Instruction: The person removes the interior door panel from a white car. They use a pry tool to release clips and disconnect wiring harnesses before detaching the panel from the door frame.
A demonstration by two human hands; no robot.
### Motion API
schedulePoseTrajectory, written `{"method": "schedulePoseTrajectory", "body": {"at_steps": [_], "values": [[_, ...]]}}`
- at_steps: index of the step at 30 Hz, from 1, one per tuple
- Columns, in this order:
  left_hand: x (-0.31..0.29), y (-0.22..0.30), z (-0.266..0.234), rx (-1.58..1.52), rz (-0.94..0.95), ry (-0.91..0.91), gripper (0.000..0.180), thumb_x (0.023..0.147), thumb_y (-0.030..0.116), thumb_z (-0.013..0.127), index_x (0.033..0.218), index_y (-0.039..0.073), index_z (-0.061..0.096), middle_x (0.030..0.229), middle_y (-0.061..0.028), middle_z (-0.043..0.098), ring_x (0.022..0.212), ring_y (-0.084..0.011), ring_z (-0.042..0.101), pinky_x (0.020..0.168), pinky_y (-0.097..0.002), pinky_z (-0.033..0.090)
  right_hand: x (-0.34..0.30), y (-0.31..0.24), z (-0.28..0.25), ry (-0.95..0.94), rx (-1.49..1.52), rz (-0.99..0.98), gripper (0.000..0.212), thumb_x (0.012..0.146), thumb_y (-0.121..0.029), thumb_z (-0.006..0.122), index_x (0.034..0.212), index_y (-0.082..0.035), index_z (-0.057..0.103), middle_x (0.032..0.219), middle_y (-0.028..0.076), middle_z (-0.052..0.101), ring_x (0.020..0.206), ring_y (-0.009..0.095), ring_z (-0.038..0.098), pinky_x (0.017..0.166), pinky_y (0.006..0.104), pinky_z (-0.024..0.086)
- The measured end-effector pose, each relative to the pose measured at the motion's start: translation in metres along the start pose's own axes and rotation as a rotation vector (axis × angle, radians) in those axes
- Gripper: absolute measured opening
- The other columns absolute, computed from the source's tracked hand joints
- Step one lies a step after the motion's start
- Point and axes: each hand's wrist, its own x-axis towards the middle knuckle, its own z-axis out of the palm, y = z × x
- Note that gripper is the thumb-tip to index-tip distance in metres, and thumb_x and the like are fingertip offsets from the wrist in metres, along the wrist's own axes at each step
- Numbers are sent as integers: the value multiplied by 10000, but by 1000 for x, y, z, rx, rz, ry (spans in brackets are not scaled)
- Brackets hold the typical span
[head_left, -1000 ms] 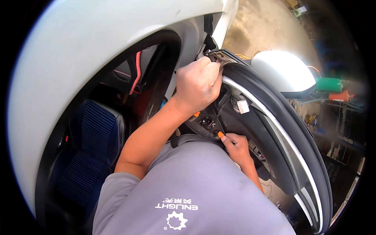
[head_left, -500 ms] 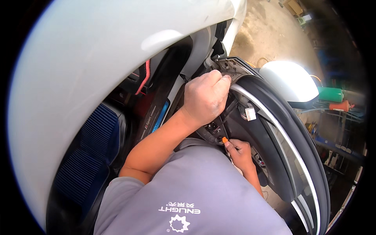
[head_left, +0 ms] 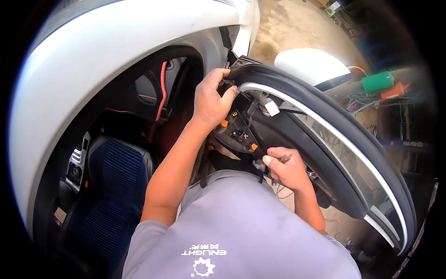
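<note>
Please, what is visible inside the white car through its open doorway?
A dark blue striped seat, a console beyond it and a red strip are visible. The white bodywork hides whatever lies higher and farther in; the left forearm covers another part.

seat: left | door: right | side mirror: on door's far side

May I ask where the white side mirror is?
In the head view, the side mirror is upper right, just beyond the door, left of the green cylinder.
</note>
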Motion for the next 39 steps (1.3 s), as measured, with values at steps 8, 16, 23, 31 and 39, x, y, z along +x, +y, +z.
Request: {"method": "schedulePoseTrajectory", "body": {"at_steps": [8, 16, 23, 31, 39], "values": [[-2, 6, -21, 98, 29, -168, 366, 824, -21, 632, 1188, -17, 661, 1129, -209, 699, 1027, -367, 690, 894, -370, 539, 11, -21, 24, -108, 757, -162, 144, 956, -33, 622, 1098, -49, 644, 727, 14, 551, 600, 124, 570, 457, 326, 510], [50, 19, -33, 479, 123, -387, 383, 871, -35, 564, 1251, -53, 612, 1149, -226, 712, 1061, -335, 703, 945, -384, 535, -1, 31, 80, -195, 723, -78, 251, 916, -67, 710, 1125, 2, 590, 846, 32, 593, 645, 125, 600, 555, 346, 564], [118, 108, -29, 926, 240, -653, 317, 835, -8, 538, 1091, -32, 723, 1033, -240, 730, 999, -379, 706, 932, -415, 531, -30, 76, 129, -66, 397, -51, 521, 900, -87, 593, 1359, 123, 463, 865, 65, 605, 660, 134, 648, 602, 315, 586], [204, 158, 21, 1584, 465, -966, 477, 731, 200, 876, 1101, -53, 714, 976, -216, 740, 946, -354, 715, 863, -416, 568, -36, 65, 147, 48, -242, -337, 703, 831, -96, 564, 1434, 176, 325, 875, 302, 661, 861, 418, 684, 813, 442, 531], [205, 75, 22, 1921, 458, -973, 476, 685, 401, 904, 1019, 80, 794, 1000, -89, 773, 955, -238, 739, 853, -351, 585, 13, 4, 164, 84, 291, -475, 581, 963, -114, 524, 1481, 87, 352, 837, 117, 586, 665, 130, 528, 620, 296, 470]]}}
